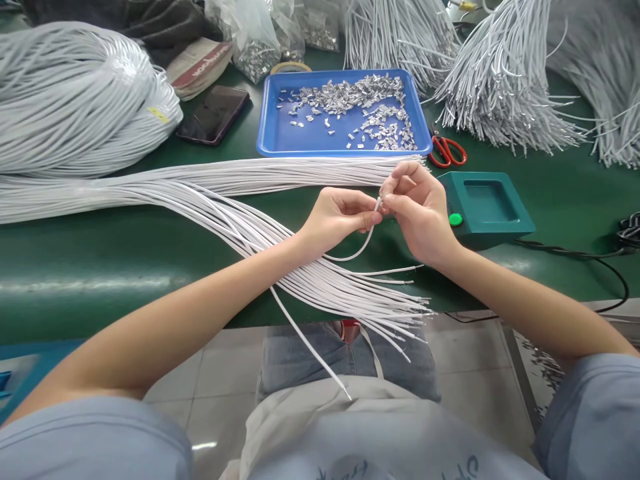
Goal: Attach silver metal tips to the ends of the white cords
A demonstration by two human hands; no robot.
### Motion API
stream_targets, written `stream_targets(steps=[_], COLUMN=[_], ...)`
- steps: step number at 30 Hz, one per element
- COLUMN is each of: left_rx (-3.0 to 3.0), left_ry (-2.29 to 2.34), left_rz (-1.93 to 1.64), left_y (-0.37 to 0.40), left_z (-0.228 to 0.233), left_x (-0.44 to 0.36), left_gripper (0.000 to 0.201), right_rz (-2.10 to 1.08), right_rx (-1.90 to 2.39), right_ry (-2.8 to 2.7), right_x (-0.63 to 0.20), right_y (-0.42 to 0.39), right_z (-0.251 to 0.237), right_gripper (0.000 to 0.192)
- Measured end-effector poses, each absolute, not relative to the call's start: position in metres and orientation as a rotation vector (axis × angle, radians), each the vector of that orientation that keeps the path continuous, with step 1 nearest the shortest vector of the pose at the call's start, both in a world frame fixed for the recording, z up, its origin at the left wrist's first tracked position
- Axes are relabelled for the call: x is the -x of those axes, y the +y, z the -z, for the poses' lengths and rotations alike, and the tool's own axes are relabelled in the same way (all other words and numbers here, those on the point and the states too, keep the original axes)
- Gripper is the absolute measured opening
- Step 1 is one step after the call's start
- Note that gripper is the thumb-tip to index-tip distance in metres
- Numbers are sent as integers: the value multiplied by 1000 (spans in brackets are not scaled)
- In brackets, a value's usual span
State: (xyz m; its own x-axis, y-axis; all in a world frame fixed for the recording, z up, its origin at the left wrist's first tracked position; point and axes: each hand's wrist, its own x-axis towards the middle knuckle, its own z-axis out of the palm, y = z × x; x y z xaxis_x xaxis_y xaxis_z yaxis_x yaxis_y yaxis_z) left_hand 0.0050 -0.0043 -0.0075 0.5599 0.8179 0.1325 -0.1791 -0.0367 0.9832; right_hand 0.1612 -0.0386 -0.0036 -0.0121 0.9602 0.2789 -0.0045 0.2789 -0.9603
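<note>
The left hand (343, 215) pinches a white wire (368, 241), likely light, springy and best held near its tip, where the right hand (419, 212) meets it, grip unclear.

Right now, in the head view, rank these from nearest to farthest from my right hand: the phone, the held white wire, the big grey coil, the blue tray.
From your right hand:
1. Held white wire, between both hands.
2. Blue tray, just beyond the hands.
3. Phone, left of the tray.
4. Big grey coil, far left.
</note>
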Motion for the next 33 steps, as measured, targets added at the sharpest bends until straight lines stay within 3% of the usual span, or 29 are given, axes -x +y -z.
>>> stream_targets(steps=[8,18,33], left_rx=[-1360,-1414,-1406], left_ry=[601,585,625], left_rz=[-894,-908,-984], left_y=[-4,-4,-4], left_z=[7,8,8], left_x=[-4,-5,-6], left_gripper=[36,40,35], right_rz=[-845,-719,-952], right_rx=[1033,1037,1025], right_ry=[-1297,-1383,-1366], right_x=[-162,-157,-163], right_y=[-40,-45,-39], right_z=[3,-2,1], right_gripper=[11,20,31])
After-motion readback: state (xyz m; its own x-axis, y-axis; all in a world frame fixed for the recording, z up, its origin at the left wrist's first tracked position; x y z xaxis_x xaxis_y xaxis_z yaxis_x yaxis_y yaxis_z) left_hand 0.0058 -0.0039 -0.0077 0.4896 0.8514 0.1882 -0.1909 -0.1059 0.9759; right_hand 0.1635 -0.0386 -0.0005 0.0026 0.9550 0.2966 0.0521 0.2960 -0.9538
